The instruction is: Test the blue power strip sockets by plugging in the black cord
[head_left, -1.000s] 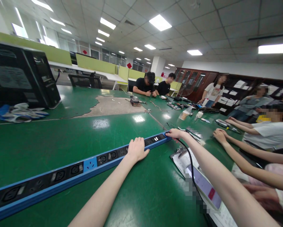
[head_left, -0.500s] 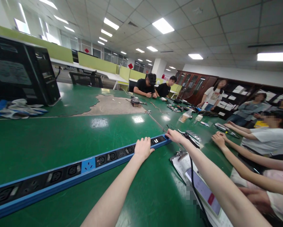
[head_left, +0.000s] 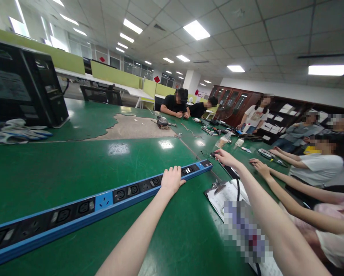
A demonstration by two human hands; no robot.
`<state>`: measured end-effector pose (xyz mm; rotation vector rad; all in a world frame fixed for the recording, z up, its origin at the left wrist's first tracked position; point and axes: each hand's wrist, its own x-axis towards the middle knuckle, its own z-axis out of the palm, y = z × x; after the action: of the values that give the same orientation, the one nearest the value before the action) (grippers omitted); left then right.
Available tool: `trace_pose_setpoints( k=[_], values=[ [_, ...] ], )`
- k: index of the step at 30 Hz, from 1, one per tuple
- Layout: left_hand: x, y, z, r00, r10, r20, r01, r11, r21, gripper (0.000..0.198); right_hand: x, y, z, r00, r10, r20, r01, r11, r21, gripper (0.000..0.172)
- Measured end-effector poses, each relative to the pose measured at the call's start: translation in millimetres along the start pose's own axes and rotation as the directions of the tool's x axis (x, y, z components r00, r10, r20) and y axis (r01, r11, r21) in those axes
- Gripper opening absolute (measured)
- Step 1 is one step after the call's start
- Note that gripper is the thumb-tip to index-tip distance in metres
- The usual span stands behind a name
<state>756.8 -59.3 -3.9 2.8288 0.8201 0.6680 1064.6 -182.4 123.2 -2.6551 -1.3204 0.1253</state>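
A long blue-and-black power strip [head_left: 104, 200] lies slantwise across the green table, with several sockets along its top. My left hand [head_left: 172, 180] is wrapped over it near the far end, covering a few sockets. Just beyond that end, apart from the strip, my right hand [head_left: 227, 158] is closed on a small dark thing that looks like a black plug [head_left: 214, 154]; the fingers partly hide it. A black cord [head_left: 238, 188] shows beside my right forearm, which hides part of its run.
A clipboard with papers [head_left: 218, 195] lies below my right arm. On the left stand a black computer tower [head_left: 25, 84] and gloves [head_left: 19, 131]. A small device [head_left: 162, 122] sits on the bare patch. Another person's hands [head_left: 260, 168] rest close on the right; several people surround the table.
My right hand has moved off the strip's far end to the right, uncovering that end. My left hand stays on the strip. The view has shifted slightly.
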Motion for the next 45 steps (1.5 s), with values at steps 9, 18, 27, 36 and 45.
trace_pose_setpoints(
  k=[9,18,27,36,45],
  values=[
    [1,1,3.7,1.000,-0.004,-0.009,0.004,1.000,-0.011,0.058,5,-14,27,1.000,0.022,0.022,-0.024,0.995,0.095,0.038],
    [-5,7,-4.4,0.999,-0.020,-0.046,0.009,0.972,-0.236,0.062,-31,-82,14,0.973,-0.120,0.197,-0.014,0.821,0.571,0.035],
    [-31,100,-59.0,0.949,0.002,0.314,0.304,-0.252,-0.919,0.035,-70,-162,40,0.962,-0.273,0.012,0.237,0.854,0.464,0.030],
    [-64,66,-147.1,0.931,0.127,0.343,0.364,-0.424,-0.829,0.025,-116,-135,-7,0.756,-0.639,-0.141,0.624,0.638,0.451,0.031],
    [-107,40,-189.4,0.920,0.149,0.364,0.389,-0.472,-0.791,0.030,-162,-155,-80,0.626,-0.733,-0.266,0.778,0.613,0.139,0.031]
  ],
)
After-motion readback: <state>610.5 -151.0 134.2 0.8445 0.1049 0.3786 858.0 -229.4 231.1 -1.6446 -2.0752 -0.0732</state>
